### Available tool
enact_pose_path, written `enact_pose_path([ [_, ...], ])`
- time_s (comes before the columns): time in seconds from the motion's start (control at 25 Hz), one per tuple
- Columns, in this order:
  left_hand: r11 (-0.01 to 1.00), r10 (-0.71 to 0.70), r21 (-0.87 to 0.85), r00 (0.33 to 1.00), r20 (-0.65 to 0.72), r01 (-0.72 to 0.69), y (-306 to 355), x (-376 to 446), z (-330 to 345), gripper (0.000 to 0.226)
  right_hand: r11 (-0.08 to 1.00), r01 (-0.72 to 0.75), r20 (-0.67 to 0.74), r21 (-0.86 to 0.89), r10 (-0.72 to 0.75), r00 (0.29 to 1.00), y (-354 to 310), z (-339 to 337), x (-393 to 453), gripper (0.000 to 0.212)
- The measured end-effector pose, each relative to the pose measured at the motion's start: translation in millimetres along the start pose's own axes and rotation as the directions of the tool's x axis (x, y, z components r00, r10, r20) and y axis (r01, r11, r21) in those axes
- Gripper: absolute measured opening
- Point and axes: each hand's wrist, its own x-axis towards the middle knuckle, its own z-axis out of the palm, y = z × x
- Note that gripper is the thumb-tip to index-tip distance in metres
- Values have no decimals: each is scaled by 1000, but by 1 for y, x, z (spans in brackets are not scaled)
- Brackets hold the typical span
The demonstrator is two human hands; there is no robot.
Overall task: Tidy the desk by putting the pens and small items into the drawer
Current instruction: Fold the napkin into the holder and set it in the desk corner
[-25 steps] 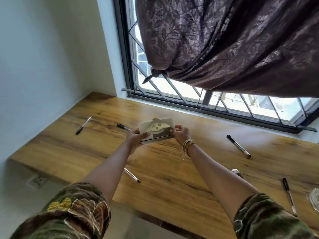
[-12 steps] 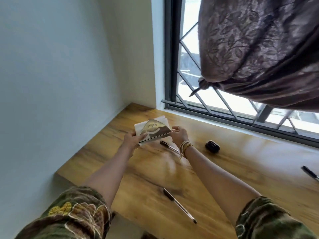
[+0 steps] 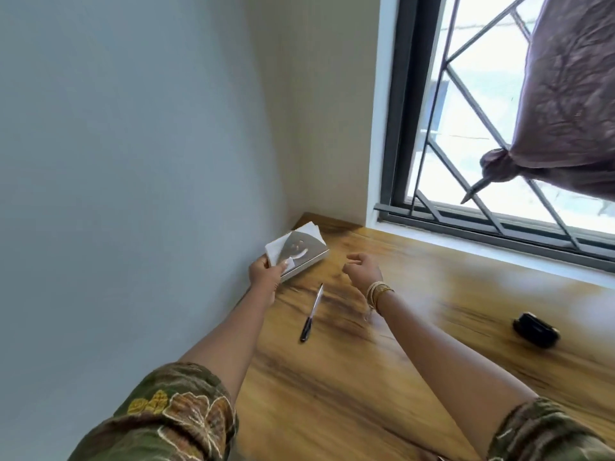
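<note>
A long wooden desk (image 3: 349,377) runs under the window. At its far corner the left hand (image 3: 266,274) grasps a silver metal napkin holder (image 3: 301,252). The right hand (image 3: 362,267), loosely curled, apparently holds nothing. A black-capped pen (image 3: 311,314) lies between the forearms.

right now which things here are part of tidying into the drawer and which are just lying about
Part of the job:
- pen, lying on the desk
- small black case, on the desk to the right
- left hand, gripping the napkin holder
- right hand, holding nothing

Just there:
- curtain
- window

No drawer is in view.
</note>
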Motion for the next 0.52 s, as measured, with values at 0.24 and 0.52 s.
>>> enact_pose_path([
  [0.24,999,-37,-36,987,-155,32,-6,30,22,20,993,7,-12,-122,-9,1000,9,5,20,33],
  [0.52,995,-97,-12,959,-265,97,-11,47,47,20,956,111,-21,-273,-121,992,18,2,31,27],
])
